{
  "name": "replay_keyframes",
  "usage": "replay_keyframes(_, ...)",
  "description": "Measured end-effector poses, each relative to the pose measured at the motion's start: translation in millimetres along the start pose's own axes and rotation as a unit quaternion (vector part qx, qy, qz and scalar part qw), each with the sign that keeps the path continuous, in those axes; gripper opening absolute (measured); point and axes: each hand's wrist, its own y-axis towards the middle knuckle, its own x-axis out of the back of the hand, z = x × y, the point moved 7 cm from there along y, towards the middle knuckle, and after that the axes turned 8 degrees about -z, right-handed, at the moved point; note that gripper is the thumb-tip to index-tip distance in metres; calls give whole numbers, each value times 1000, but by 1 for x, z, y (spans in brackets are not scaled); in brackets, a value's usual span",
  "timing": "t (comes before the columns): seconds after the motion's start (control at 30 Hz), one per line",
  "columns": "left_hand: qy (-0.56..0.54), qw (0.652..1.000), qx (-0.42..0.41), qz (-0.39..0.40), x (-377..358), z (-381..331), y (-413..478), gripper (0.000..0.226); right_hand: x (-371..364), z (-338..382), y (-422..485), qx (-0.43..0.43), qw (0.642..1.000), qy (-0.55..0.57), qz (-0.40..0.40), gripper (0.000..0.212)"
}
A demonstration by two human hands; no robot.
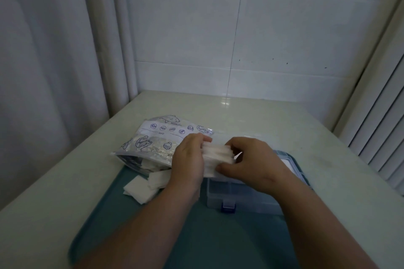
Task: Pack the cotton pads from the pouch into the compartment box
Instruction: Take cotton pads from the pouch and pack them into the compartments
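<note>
tray: 1, teal [175, 236], flat on the desk [328, 137], nearest item
compartment box: 1, clear plastic [238, 194], on the right part of the tray, partly under the right wrist; dividers visible at its near side
latch: 1, blue [228, 207], on the box's near wall
loose cotton pads: small white heap [140, 190] on the tray's left, at the pouch mouth; exact count not readable
hands: 2, both over the box's far-left end
left hand: [188, 159] grips the left end of the stack, fingers curled over the top
right hand: [251, 159] pinches the right end, thumb on the near side
stack of cotton pads: 1 [218, 155], white, held edge-on between both hands, above the box
pouch: 1, printed with sea-creature icons [157, 144], lying on its side, far left of the box, more pads showing in its mouth
backdrop: white tiled wall [240, 39], curtain [54, 50] left, blinds [380, 126] right
</note>
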Motion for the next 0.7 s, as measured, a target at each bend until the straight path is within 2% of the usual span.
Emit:
replay_keyframes(0.1, -38, 998, 43, 19, -3, 2, -2, 34, 3, -1, 1, -4, 1000, 6, -3, 23)
replay_keyframes(0.2, -28, 998, 46, 34, -7, 3, -3, 37, 4, -1, 0, -6, 1000, 11, -6, 26)
replay_keyframes(0.4, -15, 999, -51, 6, 1, -13, -5, 28, 11, -3, -1, -16, 1000, 25, -8, 30)
replay_keyframes(0.5, 39, 994, -94, 37, -4, -15, -7, 17, 4, -2, -2, -24, 999, 42, 8, 33)
replay_keyframes(0.7, 122, 990, -71, 31, -4, -3, 0, 19, -6, -5, -2, -37, 998, 31, 38, 61)
